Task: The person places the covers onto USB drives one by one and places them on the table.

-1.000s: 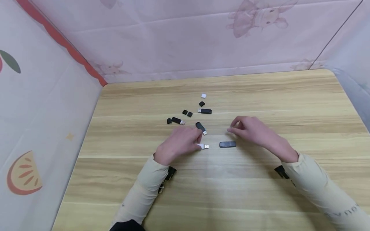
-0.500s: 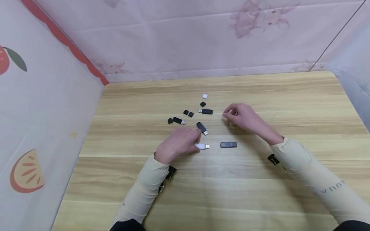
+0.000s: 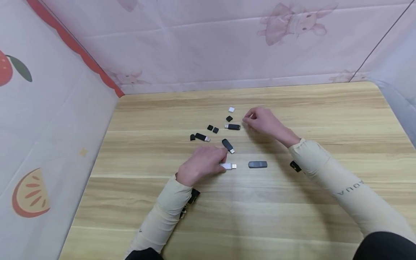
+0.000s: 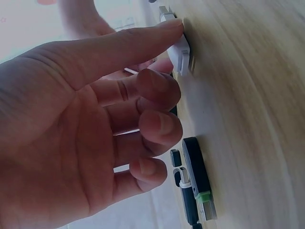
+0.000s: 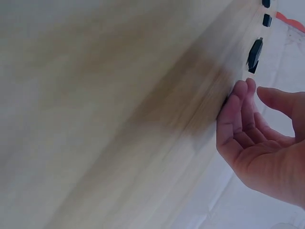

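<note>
the white usb stick (image 3: 227, 166) is near the centre of the frame, its metal plug pointing right; whether it touches the bench (image 3: 260, 216) is hard to tell. the left grip (image 3: 202, 163) pinches it between thumb and finger, and the left wrist view shows the thumb laid on its body at the top. the right grip (image 3: 263, 120), upper right of centre, holds nothing visible: thumb and fingers are slightly apart, near the white cap (image 3: 231, 109) and the black stick (image 3: 234, 127). the white stick should be very light and stiff, its casing probably a bit slippery. best held by the body's long sides, leaving the plug bare, with mild pressure. the white cap, likely as light, offers only small edges and could skid if touched off-centre.
</note>
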The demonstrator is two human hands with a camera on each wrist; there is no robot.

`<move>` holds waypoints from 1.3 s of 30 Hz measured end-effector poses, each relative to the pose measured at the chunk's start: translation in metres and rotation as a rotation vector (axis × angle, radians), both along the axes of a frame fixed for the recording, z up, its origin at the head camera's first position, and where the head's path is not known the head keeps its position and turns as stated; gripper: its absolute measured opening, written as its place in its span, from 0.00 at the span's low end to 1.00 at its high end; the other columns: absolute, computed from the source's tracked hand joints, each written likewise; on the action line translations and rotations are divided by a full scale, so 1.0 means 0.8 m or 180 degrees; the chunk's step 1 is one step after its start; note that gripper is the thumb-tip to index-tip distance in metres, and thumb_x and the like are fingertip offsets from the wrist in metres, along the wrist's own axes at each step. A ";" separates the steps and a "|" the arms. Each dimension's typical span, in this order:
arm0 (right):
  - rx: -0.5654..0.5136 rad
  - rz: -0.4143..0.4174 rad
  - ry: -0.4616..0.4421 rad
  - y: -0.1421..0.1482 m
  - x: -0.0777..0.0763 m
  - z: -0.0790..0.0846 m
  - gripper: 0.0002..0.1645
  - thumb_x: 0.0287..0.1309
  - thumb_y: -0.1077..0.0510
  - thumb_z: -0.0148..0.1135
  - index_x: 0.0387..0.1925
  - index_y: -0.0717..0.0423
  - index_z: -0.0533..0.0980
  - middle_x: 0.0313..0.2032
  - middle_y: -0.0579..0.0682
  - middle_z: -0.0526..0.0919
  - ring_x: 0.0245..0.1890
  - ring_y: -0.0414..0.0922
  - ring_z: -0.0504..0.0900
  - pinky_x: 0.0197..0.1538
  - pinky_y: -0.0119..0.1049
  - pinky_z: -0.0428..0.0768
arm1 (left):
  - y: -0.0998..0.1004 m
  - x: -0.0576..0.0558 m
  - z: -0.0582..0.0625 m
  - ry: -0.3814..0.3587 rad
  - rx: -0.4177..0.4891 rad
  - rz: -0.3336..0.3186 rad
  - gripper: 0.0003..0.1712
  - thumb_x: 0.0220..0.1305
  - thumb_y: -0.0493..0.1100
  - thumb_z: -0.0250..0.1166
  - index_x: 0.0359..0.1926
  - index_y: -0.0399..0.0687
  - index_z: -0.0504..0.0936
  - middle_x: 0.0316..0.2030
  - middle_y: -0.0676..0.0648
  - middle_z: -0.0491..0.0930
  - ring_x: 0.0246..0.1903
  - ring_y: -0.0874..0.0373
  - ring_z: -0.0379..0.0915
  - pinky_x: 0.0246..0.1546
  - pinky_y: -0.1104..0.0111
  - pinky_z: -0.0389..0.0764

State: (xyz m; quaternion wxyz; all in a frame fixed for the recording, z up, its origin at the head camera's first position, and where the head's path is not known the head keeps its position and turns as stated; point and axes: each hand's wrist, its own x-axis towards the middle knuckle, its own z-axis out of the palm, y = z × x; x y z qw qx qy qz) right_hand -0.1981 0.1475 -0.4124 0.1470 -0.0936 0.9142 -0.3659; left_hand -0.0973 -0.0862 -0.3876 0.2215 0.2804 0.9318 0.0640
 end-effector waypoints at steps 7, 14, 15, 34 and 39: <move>-0.0146 -0.0104 -0.0136 -0.014 -0.023 0.000 0.19 0.77 0.53 0.57 0.56 0.62 0.83 0.32 0.54 0.87 0.25 0.43 0.79 0.30 0.32 0.75 | 0.001 -0.001 -0.003 0.0018 -0.0025 -0.0038 0.12 0.66 0.49 0.75 0.39 0.51 0.81 0.28 0.55 0.79 0.28 0.61 0.71 0.30 0.69 0.69; -0.0140 -0.0114 -0.0163 -0.028 -0.040 0.000 0.20 0.78 0.51 0.57 0.52 0.63 0.84 0.37 0.56 0.89 0.29 0.44 0.81 0.31 0.31 0.75 | 0.000 -0.002 -0.004 -0.0003 -0.0030 -0.0019 0.11 0.66 0.49 0.75 0.39 0.51 0.81 0.28 0.56 0.79 0.28 0.61 0.70 0.29 0.69 0.68; -0.0129 -0.0124 -0.0163 -0.030 -0.042 -0.001 0.20 0.77 0.51 0.57 0.51 0.63 0.84 0.37 0.56 0.89 0.29 0.44 0.81 0.31 0.31 0.75 | 0.000 -0.002 -0.005 -0.0023 -0.0038 -0.0011 0.12 0.66 0.49 0.75 0.39 0.51 0.81 0.28 0.56 0.79 0.28 0.61 0.70 0.29 0.69 0.68; 0.0435 -0.0247 -0.0241 -0.055 -0.066 0.000 0.36 0.69 0.37 0.64 0.09 0.47 0.67 0.09 0.39 0.63 0.13 0.36 0.57 0.21 0.31 0.57 | -0.004 0.000 -0.005 -0.0053 -0.0047 -0.0012 0.13 0.63 0.48 0.78 0.39 0.51 0.82 0.28 0.55 0.79 0.28 0.61 0.70 0.30 0.69 0.69; 0.0423 -0.0225 -0.0151 -0.056 -0.065 -0.001 0.33 0.69 0.43 0.65 0.09 0.47 0.67 0.09 0.38 0.62 0.13 0.36 0.58 0.21 0.31 0.56 | -0.006 0.000 -0.006 -0.0032 -0.0060 -0.0034 0.13 0.62 0.49 0.78 0.39 0.51 0.82 0.28 0.55 0.80 0.28 0.61 0.70 0.31 0.69 0.70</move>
